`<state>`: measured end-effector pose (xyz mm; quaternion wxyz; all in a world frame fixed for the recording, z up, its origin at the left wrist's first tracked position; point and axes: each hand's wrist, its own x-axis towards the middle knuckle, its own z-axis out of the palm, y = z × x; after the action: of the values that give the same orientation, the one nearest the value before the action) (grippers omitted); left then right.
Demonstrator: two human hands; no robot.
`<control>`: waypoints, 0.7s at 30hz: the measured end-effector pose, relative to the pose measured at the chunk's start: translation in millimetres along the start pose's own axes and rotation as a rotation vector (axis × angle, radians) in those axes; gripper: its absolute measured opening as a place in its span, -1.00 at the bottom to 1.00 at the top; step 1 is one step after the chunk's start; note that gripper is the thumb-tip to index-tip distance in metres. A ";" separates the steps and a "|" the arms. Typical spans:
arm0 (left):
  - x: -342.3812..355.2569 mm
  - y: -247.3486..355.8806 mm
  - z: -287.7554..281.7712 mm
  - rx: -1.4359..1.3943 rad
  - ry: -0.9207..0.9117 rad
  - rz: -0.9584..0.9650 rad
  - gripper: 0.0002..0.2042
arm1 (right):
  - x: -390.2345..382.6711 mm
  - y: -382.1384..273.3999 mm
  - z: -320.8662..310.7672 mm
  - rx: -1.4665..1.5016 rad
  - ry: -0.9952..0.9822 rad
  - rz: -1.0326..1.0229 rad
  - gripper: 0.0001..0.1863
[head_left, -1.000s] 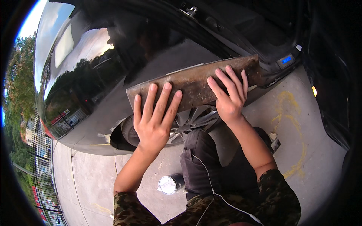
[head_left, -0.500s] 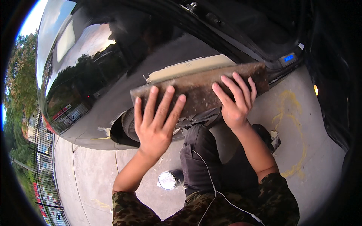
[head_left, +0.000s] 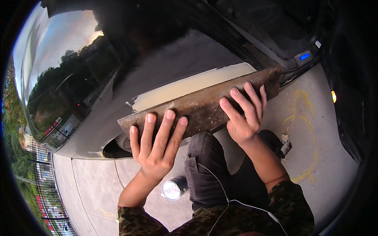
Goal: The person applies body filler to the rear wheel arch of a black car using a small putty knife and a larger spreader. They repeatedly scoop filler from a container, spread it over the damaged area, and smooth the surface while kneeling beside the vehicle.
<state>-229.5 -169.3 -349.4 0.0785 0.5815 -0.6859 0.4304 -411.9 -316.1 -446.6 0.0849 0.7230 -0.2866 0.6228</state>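
Drawn nearer since the earlier frame, the long rectangular plate (head_left: 204, 112), mottled rust-brown, in the head view leaves bare a wider smooth cream strip (head_left: 189, 88) along its far edge, on the glossy, curved black car panel (head_left: 169, 59). Left hand (head_left: 155, 153) and right hand (head_left: 245, 126) grip the plate, fingers spread across its rough face, thumbs hidden. Left of the dark-trousered leg (head_left: 206, 165), a round white-topped tin (head_left: 173, 190) stands on pale concrete (head_left: 94, 177).

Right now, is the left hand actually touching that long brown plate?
Touching. The head view shows the left hand with its spread fingers laid against the long brown plate, no gap showing at the fingertips.
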 end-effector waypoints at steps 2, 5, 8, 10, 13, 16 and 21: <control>-6.1 3.0 7.9 0.002 0.009 0.005 -0.64 | -9.3 3.7 3.0 0.003 0.002 0.002 -0.72; -13.6 7.6 18.2 0.004 0.023 0.003 -0.63 | -22.4 7.8 10.4 0.000 0.028 -0.001 -0.73; -18.5 10.5 23.9 0.006 0.021 0.011 -0.63 | -34.0 10.4 17.5 0.007 0.060 0.006 -0.74; -19.6 12.9 26.6 -0.008 0.036 0.013 -0.63 | -39.5 12.1 22.1 0.005 0.075 0.014 -0.74; -21.2 17.3 25.6 -0.080 0.024 0.030 -0.55 | -47.1 10.4 19.4 -0.006 0.075 0.021 -0.74; -25.1 21.1 14.2 -0.259 -0.160 -0.037 -0.54 | -52.3 2.7 0.8 -0.050 -0.036 0.042 -0.75; -28.5 20.5 -19.9 -0.166 -0.060 -0.011 -0.58 | -36.7 -11.9 -24.2 -0.063 0.041 -0.008 -0.77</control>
<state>-246.2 -135.9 -364.7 0.1080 0.5895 -0.7180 0.3540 -428.5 -283.3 -473.5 0.1157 0.7081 -0.3014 0.6280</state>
